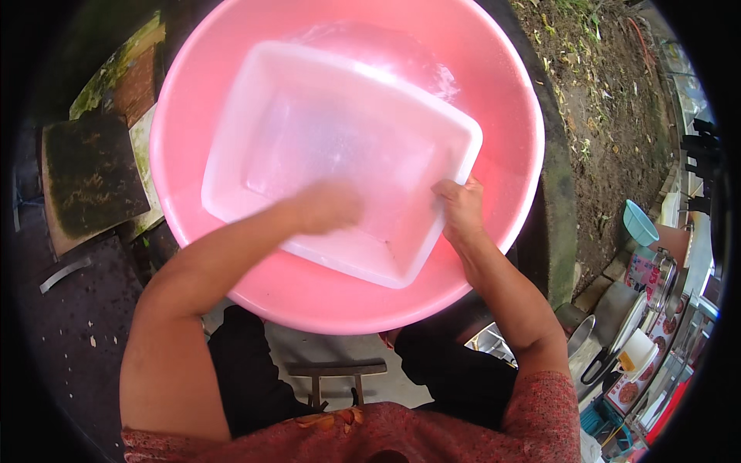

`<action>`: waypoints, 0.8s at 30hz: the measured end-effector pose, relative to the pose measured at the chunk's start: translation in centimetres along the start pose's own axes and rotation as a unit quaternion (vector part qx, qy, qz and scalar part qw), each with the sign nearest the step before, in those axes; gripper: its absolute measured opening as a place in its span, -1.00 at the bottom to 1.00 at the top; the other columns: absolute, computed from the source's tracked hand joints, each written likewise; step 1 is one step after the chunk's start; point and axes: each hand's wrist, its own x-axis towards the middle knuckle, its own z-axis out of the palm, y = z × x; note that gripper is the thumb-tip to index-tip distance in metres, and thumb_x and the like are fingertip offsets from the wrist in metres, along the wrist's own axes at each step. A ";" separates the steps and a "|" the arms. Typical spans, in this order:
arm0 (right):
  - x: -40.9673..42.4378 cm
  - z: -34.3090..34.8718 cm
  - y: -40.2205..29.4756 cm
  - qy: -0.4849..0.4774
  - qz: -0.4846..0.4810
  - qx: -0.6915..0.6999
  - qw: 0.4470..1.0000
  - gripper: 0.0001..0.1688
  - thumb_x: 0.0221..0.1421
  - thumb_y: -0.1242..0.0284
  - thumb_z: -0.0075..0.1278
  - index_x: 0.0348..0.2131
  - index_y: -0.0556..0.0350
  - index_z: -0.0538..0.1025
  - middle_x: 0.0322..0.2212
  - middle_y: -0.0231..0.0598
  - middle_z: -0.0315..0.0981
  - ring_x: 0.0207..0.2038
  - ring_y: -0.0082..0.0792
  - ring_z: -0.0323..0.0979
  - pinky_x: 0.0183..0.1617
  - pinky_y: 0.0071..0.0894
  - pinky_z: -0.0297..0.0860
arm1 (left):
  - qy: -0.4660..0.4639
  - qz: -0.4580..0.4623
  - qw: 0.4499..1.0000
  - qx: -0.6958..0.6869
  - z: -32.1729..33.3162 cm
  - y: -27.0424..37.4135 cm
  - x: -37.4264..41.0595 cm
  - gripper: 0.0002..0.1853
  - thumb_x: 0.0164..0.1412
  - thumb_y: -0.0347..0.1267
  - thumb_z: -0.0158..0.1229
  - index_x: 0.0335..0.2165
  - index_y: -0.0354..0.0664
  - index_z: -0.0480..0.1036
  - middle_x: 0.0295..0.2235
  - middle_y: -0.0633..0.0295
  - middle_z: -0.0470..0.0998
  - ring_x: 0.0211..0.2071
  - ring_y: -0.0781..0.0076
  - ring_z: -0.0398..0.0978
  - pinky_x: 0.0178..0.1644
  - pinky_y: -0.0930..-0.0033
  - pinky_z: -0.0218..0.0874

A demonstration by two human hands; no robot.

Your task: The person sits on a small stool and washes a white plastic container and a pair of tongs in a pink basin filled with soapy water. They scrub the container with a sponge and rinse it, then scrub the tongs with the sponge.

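A large round pink plastic basin (359, 315) lies before me, with shiny ripples of water in its far part. Inside it sits a white translucent rectangular plastic tub (341, 133), turned askew and open towards me. My right hand (462, 207) grips the tub's right rim, thumb on the inner side and fingers behind the wall. My left hand (327, 207) is blurred by motion over the tub's near inner side. Its fingers look curled, but the blur hides whether anything is in them. A few dark specks show in the tub's near right corner.
Mossy slabs (95, 173) lie at the left. A concrete edge (557, 231) and bare soil (613, 116) run along the right. Pots (619, 312), a white container (637, 353) and a turquoise basin (640, 223) stand at the lower right. A small wooden stool (337, 368) is between my legs.
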 end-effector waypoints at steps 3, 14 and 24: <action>0.2 0.1 -0.1 0.009 -0.002 -0.013 1.000 -0.79 -0.21 0.64 -0.10 -0.42 0.28 0.42 -0.55 -0.25 0.39 -0.57 -0.44 0.36 -0.54 -0.43 0.33 | 0.177 -0.125 0.976 0.001 -3.6 -4.9 -1.5 -0.86 0.03 -0.39 0.05 -0.44 -0.22 0.47 -0.44 0.02 0.46 -0.36 -0.01 0.39 -0.20 0.06 0.19; -0.1 0.1 0.6 0.014 0.025 -0.003 1.000 -0.68 -0.02 0.41 0.05 -0.27 0.27 0.43 -0.47 -0.34 0.41 -0.48 -0.56 0.33 -0.42 -0.48 0.30 | 0.190 -0.192 0.958 -0.099 1.0 4.6 9.2 -0.84 0.00 -0.36 0.08 -0.45 -0.22 0.49 -0.42 0.01 0.48 -0.30 0.03 0.40 -0.24 0.09 0.23; 0.4 -0.6 0.3 0.037 -0.038 -0.019 0.998 -0.68 0.02 0.43 0.02 -0.24 0.28 0.44 -0.43 -0.30 0.41 -0.44 -0.53 0.34 -0.41 -0.46 0.30 | -0.062 -0.153 0.986 0.018 -3.5 -1.5 -4.2 -0.87 -0.05 -0.44 0.03 -0.56 -0.28 0.46 -0.45 -0.06 0.46 -0.35 0.01 0.42 -0.28 0.02 0.23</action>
